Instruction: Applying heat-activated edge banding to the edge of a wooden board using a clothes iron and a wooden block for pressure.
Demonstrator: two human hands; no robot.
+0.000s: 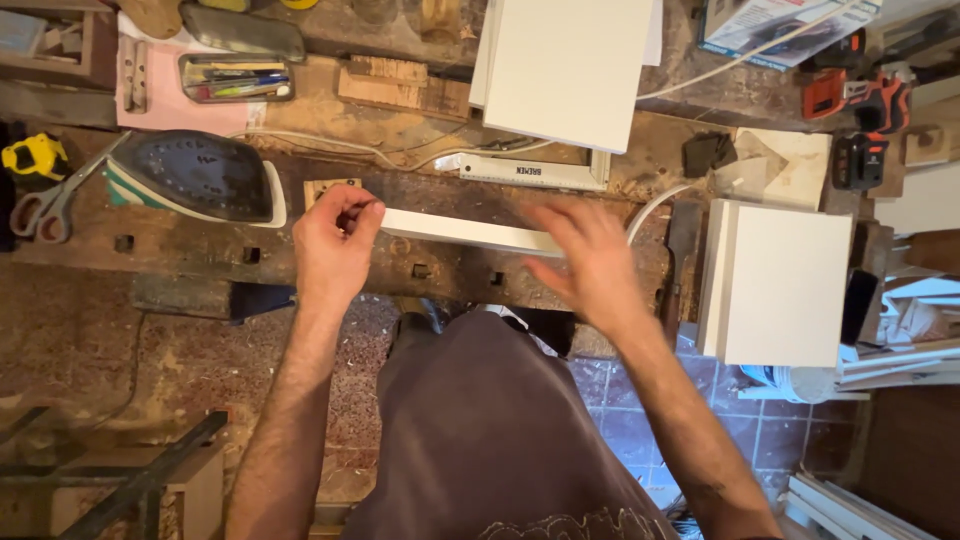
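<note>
A narrow white board (470, 231) stands on edge along the worn wooden workbench (200, 245). My left hand (335, 245) pinches its left end with fingers curled around the top edge. My right hand (585, 262) is blurred with its fingers spread, lying over the right end of the board; whether it grips the board I cannot tell. A clothes iron (195, 178) lies just left of my left hand.
White panels (565, 65) lie at the back and another stack (775, 280) at the right. A metal square ruler (535, 172), a pencil tray (237, 78), scissors (50, 205), a yellow tape measure (32, 155), cords and an orange power tool (860, 100) crowd the bench.
</note>
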